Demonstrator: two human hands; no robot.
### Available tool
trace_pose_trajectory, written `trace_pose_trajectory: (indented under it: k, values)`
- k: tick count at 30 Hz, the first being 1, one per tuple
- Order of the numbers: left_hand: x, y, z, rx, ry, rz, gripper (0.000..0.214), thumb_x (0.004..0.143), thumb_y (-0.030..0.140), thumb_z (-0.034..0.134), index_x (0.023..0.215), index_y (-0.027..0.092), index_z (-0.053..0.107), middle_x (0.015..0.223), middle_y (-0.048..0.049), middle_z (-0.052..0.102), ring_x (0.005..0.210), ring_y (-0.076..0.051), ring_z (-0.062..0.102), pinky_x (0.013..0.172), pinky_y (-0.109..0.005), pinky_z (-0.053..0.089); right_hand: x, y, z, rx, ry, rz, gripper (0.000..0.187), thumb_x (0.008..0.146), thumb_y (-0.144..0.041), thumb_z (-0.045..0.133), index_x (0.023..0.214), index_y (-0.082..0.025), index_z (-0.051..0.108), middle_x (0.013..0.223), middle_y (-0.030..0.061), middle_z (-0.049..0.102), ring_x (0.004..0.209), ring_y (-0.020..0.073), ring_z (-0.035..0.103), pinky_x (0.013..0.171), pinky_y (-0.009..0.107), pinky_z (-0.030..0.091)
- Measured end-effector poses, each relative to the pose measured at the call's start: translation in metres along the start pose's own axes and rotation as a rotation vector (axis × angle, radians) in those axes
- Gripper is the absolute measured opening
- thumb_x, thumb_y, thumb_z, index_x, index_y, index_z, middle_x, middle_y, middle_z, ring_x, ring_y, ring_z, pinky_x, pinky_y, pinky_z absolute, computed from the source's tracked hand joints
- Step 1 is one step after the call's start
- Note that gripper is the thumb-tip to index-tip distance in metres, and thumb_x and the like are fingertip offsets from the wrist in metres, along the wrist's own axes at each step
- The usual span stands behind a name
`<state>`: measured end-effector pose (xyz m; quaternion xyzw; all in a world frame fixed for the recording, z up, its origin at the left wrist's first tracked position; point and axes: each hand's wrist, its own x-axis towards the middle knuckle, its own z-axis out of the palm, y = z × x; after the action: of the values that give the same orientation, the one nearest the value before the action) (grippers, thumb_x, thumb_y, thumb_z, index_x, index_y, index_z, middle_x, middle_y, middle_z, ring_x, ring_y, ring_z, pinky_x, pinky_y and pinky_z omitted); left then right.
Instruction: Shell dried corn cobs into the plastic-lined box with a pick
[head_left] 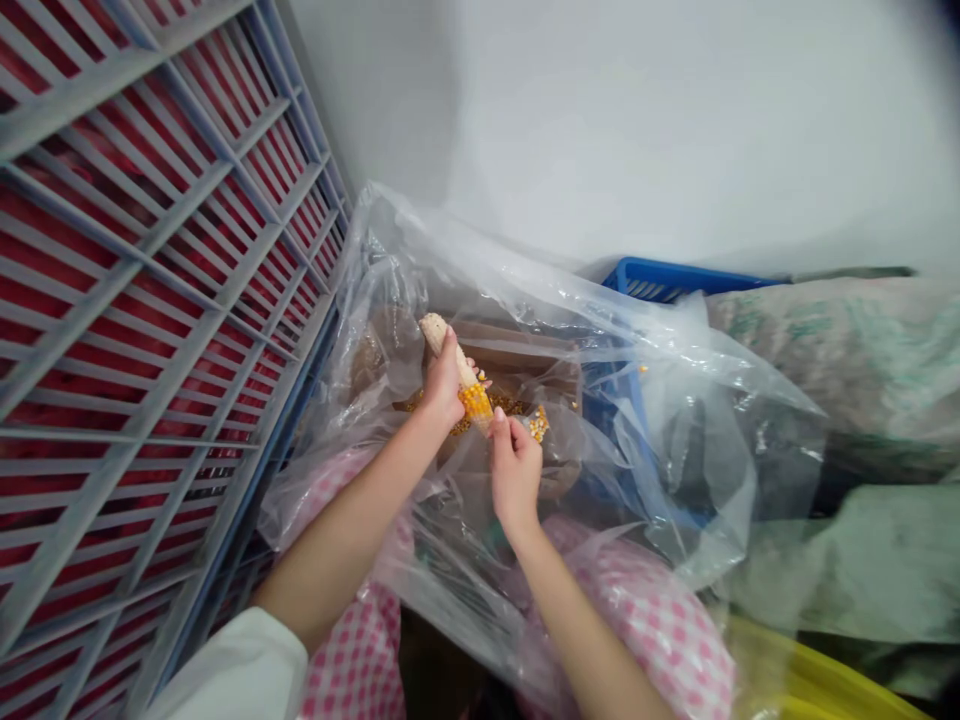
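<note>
A corn cob (474,402) slants between my two hands, its upper end stripped bare and pale, with yellow kernels left toward the lower end. My left hand (444,383) is wrapped round the bare upper part. At the lower end, my right hand (516,462) grips the cob, thumb pressed against it; its fingers are partly hidden. Loose kernels (538,424) show just beside my right hand. Beneath the cob is a cardboard box (525,350) lined with a clear plastic bag (480,265), and more kernels lie inside it.
Stacked grey slatted crates (142,260) with red contents rise close on the left. A blue basket (690,278) stands behind the bag on the right, beside a woven sack (847,350). Something yellow (832,685) lies at lower right. A white wall (660,130) is behind.
</note>
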<state>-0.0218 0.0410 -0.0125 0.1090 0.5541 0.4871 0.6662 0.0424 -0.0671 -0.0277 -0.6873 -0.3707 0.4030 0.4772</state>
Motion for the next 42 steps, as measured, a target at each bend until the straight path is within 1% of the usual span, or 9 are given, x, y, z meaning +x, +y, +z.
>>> trace_pose_trajectory:
  k: [4, 9, 16, 20, 23, 32, 34, 39, 42]
  values:
    - [-0.005, 0.001, 0.000, -0.008, -0.047, -0.025, 0.042, 0.066, 0.057, 0.058, 0.080, 0.020, 0.045, 0.056, 0.0058, 0.047, 0.047, -0.007, 0.047, 0.050, -0.021, 0.046, 0.014, -0.012, -0.021, 0.071, -0.081, 0.124, 0.041, 0.082, -0.057, 0.035, 0.063, -0.020, 0.040, 0.047, -0.0088, 0.024, 0.040, 0.0075, 0.022, 0.040, 0.021, 0.020]
    - [-0.014, 0.012, 0.002, 0.067, -0.084, 0.169, 0.043, 0.062, 0.057, 0.062, 0.081, 0.021, 0.047, 0.055, 0.0062, 0.048, 0.047, -0.007, 0.048, 0.048, -0.020, 0.045, 0.016, -0.044, -0.058, -0.444, -0.276, -0.225, 0.039, 0.083, -0.044, 0.043, 0.055, -0.018, 0.048, 0.049, -0.0044, 0.038, 0.049, 0.0080, 0.035, 0.050, 0.021, 0.026]
    - [-0.023, 0.007, 0.007, 0.152, -0.159, 0.237, 0.037, 0.067, 0.052, 0.061, 0.082, 0.022, 0.045, 0.052, 0.0076, 0.044, 0.043, -0.006, 0.044, 0.045, -0.017, 0.041, 0.006, -0.050, -0.050, -0.665, -0.273, -0.219, 0.037, 0.086, -0.038, 0.038, 0.057, -0.019, 0.052, 0.050, -0.0007, 0.050, 0.048, 0.0104, 0.041, 0.051, 0.023, 0.025]
    - [-0.029, 0.000, 0.011, 0.199, -0.214, 0.361, 0.033, 0.068, 0.047, 0.063, 0.082, 0.021, 0.048, 0.054, 0.0069, 0.043, 0.046, -0.005, 0.044, 0.045, -0.016, 0.038, 0.006, -0.046, -0.047, -0.773, -0.220, -0.216, 0.034, 0.085, -0.033, 0.039, 0.058, -0.019, 0.054, 0.049, 0.0007, 0.051, 0.045, 0.0109, 0.038, 0.051, 0.026, 0.022]
    - [-0.029, 0.001, 0.011, 0.151, -0.203, 0.327, 0.034, 0.067, 0.049, 0.063, 0.079, 0.021, 0.047, 0.054, 0.0072, 0.043, 0.046, -0.005, 0.043, 0.048, -0.017, 0.041, 0.009, -0.044, -0.050, -0.668, -0.269, -0.230, 0.036, 0.086, -0.035, 0.039, 0.056, -0.018, 0.051, 0.049, -0.0014, 0.048, 0.047, 0.0096, 0.038, 0.052, 0.024, 0.024]
    - [-0.018, 0.015, 0.002, -0.100, -0.179, -0.119, 0.037, 0.071, 0.053, 0.056, 0.068, 0.019, 0.042, 0.048, 0.0073, 0.042, 0.043, -0.005, 0.042, 0.063, -0.026, 0.050, 0.010, -0.038, -0.042, -0.308, -0.236, -0.217, 0.039, 0.085, -0.041, 0.040, 0.056, -0.017, 0.045, 0.051, -0.0047, 0.038, 0.051, 0.0079, 0.035, 0.051, 0.020, 0.026]
    - [-0.017, 0.017, 0.001, -0.123, -0.150, -0.116, 0.035, 0.072, 0.051, 0.055, 0.068, 0.019, 0.042, 0.048, 0.0070, 0.043, 0.043, -0.006, 0.043, 0.062, -0.025, 0.049, 0.010, -0.037, -0.042, -0.253, -0.206, -0.205, 0.037, 0.086, -0.043, 0.040, 0.060, -0.018, 0.047, 0.052, -0.0049, 0.040, 0.051, 0.0081, 0.037, 0.052, 0.020, 0.027]
    - [-0.026, 0.014, 0.005, -0.086, -0.151, 0.072, 0.038, 0.063, 0.051, 0.064, 0.074, 0.019, 0.046, 0.054, 0.0062, 0.048, 0.046, -0.007, 0.048, 0.054, -0.021, 0.043, 0.017, -0.035, -0.042, -0.140, -0.096, -0.181, 0.030, 0.088, -0.044, 0.033, 0.075, -0.020, 0.046, 0.064, -0.0037, 0.046, 0.056, 0.0095, 0.042, 0.056, 0.021, 0.033]
    - [-0.034, 0.004, 0.009, -0.076, -0.180, 0.078, 0.043, 0.061, 0.054, 0.064, 0.075, 0.019, 0.044, 0.055, 0.0061, 0.048, 0.046, -0.007, 0.047, 0.050, -0.020, 0.039, 0.019, -0.034, -0.032, -0.208, 0.000, -0.206, 0.029, 0.081, -0.048, 0.044, 0.083, -0.019, 0.050, 0.074, -0.0012, 0.053, 0.066, 0.0115, 0.047, 0.063, 0.023, 0.036]
